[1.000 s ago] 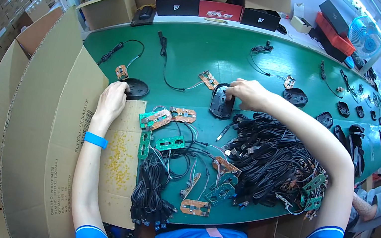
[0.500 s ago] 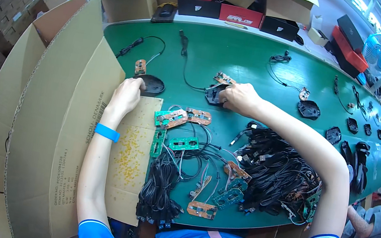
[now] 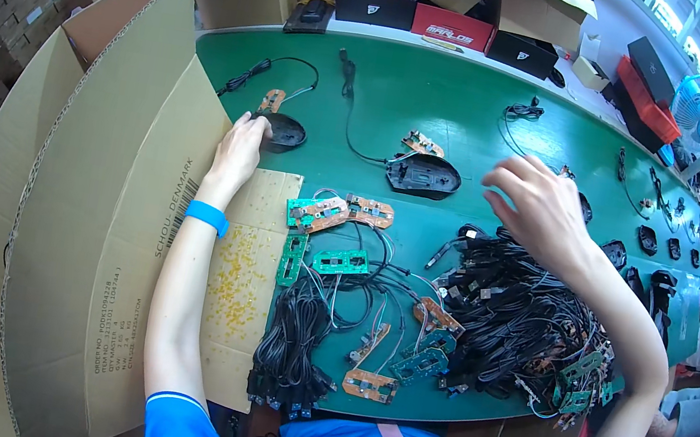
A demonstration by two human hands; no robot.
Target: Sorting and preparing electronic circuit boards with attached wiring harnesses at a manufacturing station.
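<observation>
A green bench (image 3: 445,95) carries circuit boards (image 3: 328,213), black cables (image 3: 519,312) and mouse shells (image 3: 422,175).

My left hand (image 3: 240,147) touches a glossy black plastic mouse base (image 3: 283,131); matt corrugated cardboard (image 3: 138,211) lower left; smooth green tabletop (image 3: 445,95); rubbery black cables (image 3: 519,316).

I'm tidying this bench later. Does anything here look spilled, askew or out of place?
Yes. Small yellow bits lie scattered over the cardboard sheet beside the left forearm, like a spill. The black cables under the right arm sit in a tangled heap mixed with circuit boards, which lie at odd angles on the green table.
</observation>
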